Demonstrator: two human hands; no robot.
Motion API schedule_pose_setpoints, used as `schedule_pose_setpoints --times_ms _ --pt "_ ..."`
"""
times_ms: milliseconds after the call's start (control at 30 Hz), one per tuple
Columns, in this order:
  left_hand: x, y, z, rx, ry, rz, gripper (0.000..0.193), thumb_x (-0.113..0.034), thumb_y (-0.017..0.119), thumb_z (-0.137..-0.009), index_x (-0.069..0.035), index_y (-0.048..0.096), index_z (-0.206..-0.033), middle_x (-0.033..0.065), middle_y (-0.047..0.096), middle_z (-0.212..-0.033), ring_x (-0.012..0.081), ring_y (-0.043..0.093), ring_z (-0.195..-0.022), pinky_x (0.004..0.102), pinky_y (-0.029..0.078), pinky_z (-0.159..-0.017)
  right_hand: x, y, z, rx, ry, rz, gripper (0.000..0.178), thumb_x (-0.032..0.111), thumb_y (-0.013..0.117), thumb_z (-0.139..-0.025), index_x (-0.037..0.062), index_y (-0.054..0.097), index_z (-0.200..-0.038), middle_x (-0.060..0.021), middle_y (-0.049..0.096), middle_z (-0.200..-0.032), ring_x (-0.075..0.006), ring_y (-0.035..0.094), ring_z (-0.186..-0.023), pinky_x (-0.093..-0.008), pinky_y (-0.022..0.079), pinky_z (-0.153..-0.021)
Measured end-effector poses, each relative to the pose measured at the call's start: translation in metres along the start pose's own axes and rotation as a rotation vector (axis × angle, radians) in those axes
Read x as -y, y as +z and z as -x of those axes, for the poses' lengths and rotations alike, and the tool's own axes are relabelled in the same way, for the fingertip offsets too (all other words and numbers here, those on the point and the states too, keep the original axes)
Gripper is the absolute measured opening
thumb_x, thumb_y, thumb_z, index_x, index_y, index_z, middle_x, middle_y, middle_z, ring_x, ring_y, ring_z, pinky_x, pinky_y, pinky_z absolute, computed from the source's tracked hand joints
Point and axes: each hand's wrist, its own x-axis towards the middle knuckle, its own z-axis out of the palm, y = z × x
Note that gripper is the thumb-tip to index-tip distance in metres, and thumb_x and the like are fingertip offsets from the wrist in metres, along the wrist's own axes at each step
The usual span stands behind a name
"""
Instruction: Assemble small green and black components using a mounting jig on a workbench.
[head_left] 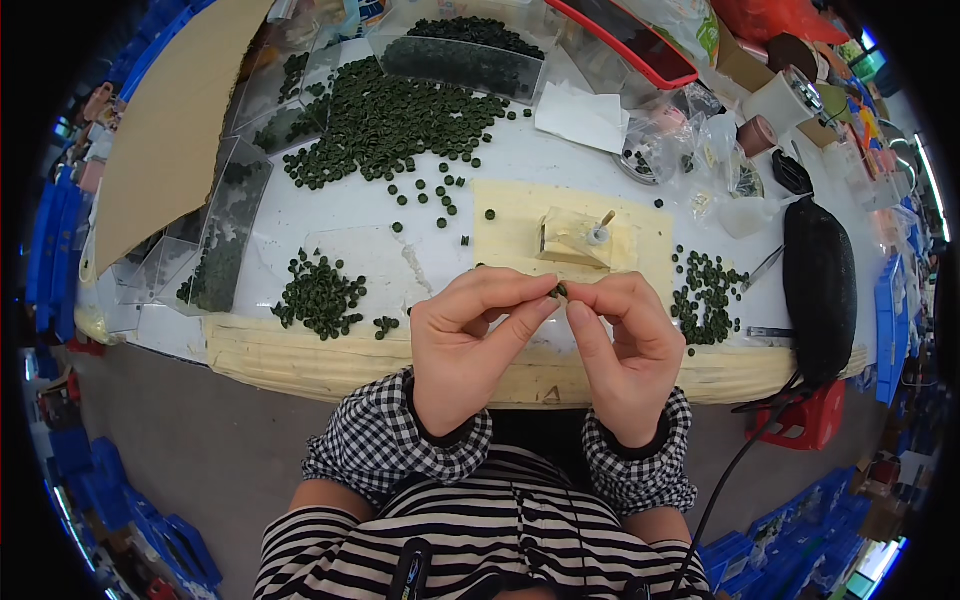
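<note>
- Gripping the small dark green piece (560,290) at its edge calls for light fingertip pressure; it sits near the centre of the frame, between your hands.
- Left hand (462,345): your thumb and index finger are pinched together on the piece.
- Right hand (635,345): your thumb and index finger are nearly closed beside it; whether they also grip it cannot be told.
- Steady the piece with one pinch before adjusting with the other; so small a part could slip easily.
- Work low over the table (515,155), so that a dropped piece should not fall far.
- Appearance: the piece is dark and mostly covered by your fingertips; similar loose pieces (320,295) at left of centre look short, round and matt.
</note>
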Motion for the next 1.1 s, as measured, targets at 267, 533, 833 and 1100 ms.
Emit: schedule_pose_setpoints --times_ms 267,533,833,1100 --pt "-0.001 0.0 0.0 0.022 0.025 -0.049 0.023 0.006 0.067 -0.085 0.001 0.07 -0.107 0.0087 0.066 -0.1 0.0117 0.061 -0.09 0.0221 0.048 -0.076 0.001 -0.002 0.001 0.002 -0.107 0.129 0.02 -0.007 0.069 -0.079 -0.0013 0.071 -0.098 -0.0088 0.064 -0.085 -0.0152 0.062 -0.077 -0.0243 0.048 -0.068" --pt "-0.004 0.006 0.002 -0.066 -0.113 0.139 0.019 0.007 0.066 -0.086 0.003 0.067 -0.104 0.009 0.067 -0.098 0.0118 0.063 -0.089 0.0226 0.05 -0.077 0.002 -0.004 0.002 0.022 -0.129 0.134 0.023 -0.008 0.069 -0.078 -0.0015 0.071 -0.1 -0.0095 0.065 -0.086 -0.0154 0.062 -0.076 -0.0241 0.049 -0.068" --pt "0.004 0.0 -0.001 0.021 0.034 -0.007 0.016 0.007 0.067 -0.084 0.004 0.068 -0.1 0.0099 0.068 -0.097 0.0126 0.063 -0.088 0.0232 0.051 -0.077 0.001 -0.007 0.004 0.039 -0.126 0.124 0.025 -0.008 0.07 -0.077 -0.0012 0.071 -0.102 -0.0085 0.064 -0.085 -0.0152 0.061 -0.076 -0.024 0.049 -0.067" --pt "0.001 -0.002 -0.001 0.096 0.119 -0.032 0.016 0.008 0.066 -0.084 0.004 0.069 -0.1 0.0103 0.069 -0.097 0.014 0.064 -0.089 0.0243 0.052 -0.077 0.004 -0.011 0.007 0.085 -0.176 0.182 0.028 -0.007 0.071 -0.077 0.0011 0.072 -0.103 -0.0066 0.061 -0.083 -0.0147 0.057 -0.073 -0.0238 0.047 -0.064"
